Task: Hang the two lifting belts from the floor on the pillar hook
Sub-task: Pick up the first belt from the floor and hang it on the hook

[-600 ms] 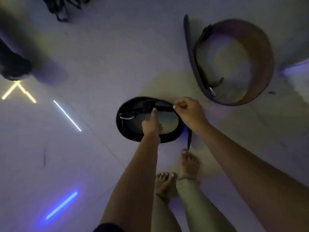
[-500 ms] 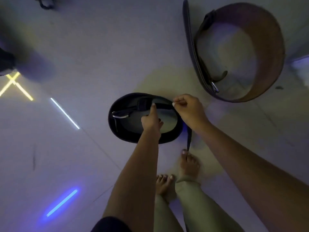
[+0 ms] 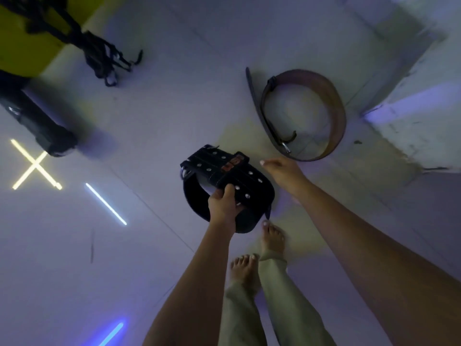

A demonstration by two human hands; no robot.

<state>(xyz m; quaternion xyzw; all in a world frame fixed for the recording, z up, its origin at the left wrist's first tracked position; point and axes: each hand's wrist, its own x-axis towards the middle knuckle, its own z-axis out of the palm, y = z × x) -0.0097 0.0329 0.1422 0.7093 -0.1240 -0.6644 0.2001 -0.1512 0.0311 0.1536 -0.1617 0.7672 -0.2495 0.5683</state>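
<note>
A glossy pale floor [image 3: 149, 258] reflects ceiling light strips. The left hand [image 3: 223, 204] clenches a black belt [image 3: 224, 176] above it. The right hand [image 3: 282, 171] hovers released near a brown belt [image 3: 334, 116] lying farther right.

Only one marking found: an orange-red patch with dark letters on the outer face of the black belt [image 3: 225, 182], near its rivets, too blurred and tilted to read. No legible words, numbers or brand names anywhere else, neither on the brown belt [image 3: 321, 113] nor on the floor [image 3: 174, 101].
</note>
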